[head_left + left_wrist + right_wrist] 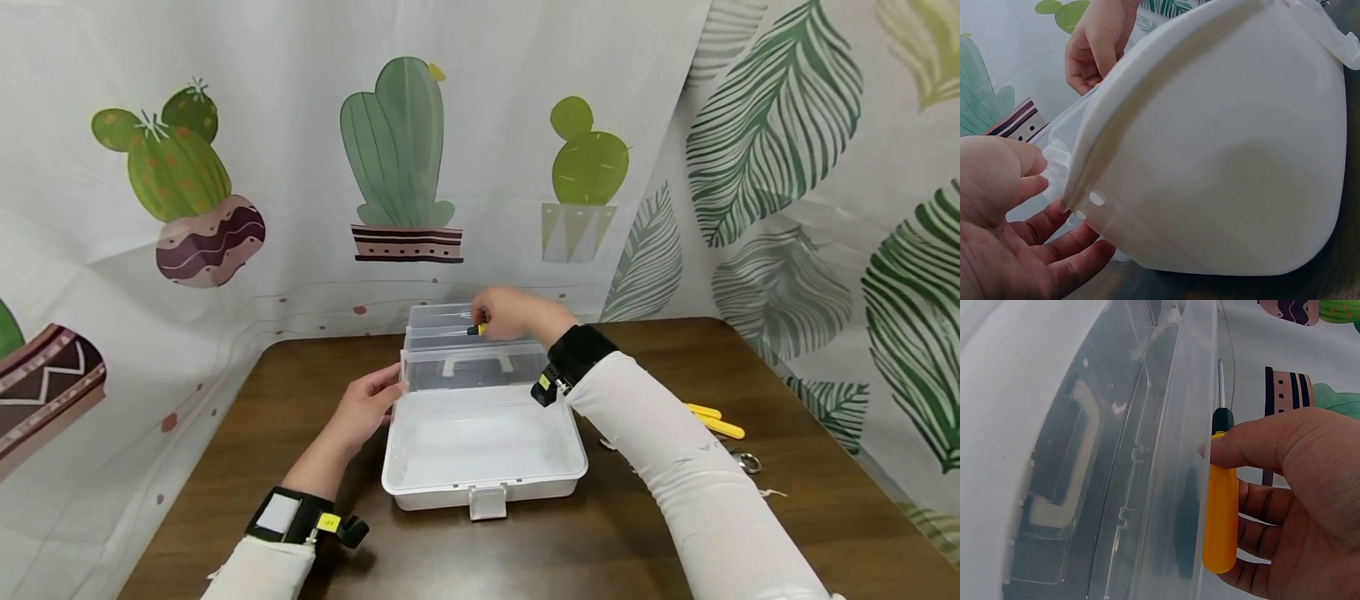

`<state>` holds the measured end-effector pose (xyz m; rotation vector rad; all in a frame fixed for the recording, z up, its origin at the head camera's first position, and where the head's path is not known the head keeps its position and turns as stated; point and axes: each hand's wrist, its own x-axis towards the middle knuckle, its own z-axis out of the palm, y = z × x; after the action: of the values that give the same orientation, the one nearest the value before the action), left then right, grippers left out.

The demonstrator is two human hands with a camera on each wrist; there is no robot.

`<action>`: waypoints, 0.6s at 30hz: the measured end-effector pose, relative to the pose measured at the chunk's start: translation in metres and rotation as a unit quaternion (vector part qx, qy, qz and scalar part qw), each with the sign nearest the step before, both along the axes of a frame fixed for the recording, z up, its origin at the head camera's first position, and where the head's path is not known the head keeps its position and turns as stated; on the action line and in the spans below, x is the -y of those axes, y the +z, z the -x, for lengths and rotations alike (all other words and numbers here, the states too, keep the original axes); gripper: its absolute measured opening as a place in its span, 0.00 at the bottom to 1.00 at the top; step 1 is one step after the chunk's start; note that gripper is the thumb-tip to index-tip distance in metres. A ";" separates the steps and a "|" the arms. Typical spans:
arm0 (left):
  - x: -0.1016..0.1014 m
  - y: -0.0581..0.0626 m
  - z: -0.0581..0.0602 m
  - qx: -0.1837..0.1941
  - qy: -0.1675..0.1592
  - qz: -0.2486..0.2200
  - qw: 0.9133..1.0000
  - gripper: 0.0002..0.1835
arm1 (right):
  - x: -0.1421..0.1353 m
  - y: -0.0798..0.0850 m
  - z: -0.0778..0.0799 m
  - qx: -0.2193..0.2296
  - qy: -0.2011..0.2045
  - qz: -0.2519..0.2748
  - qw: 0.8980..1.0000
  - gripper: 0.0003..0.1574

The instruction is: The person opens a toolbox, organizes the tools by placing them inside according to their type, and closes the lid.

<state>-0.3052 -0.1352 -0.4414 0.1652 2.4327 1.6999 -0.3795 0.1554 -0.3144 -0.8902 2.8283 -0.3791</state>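
Note:
A white plastic toolbox (480, 450) stands open on the table, its clear lid and trays folded out at the back. My left hand (372, 400) holds its back left corner, thumb on the rim; in the left wrist view the fingers curl at the toolbox edge beside the hinge. Over the rear clear tray (1172, 487), my right hand (1297, 481) pinches a screwdriver with a yellow handle (1221, 512), a dark collar and a thin metal shaft. A dark shape (1188, 525) shows blurred through the tray wall. Thin metal shafts lie along the tray in the head view.
Yellow-handled tools (723, 427) and a metal ring-shaped piece (747, 462) lie on the wooden table (322, 358) at the right, partly behind my right sleeve (675, 467). A white latch (488, 502) hangs at the toolbox front. Behind the table hangs a cactus-printed cloth (300, 167).

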 end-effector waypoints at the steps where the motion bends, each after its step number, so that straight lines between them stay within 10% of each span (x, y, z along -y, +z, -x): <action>1: 0.001 0.001 0.000 0.002 0.000 0.000 1.000 0.30 | 0.001 0.000 0.000 0.003 -0.002 -0.001 1.000 0.19; 18: 0.002 0.002 -0.002 0.002 0.000 0.010 1.000 0.31 | 0.003 -0.005 0.001 0.014 -0.012 -0.006 1.000 0.20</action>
<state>-0.3029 -0.1369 -0.4394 0.1604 2.4454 1.6735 -0.3800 0.1525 -0.3196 -0.8440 2.8156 -0.3740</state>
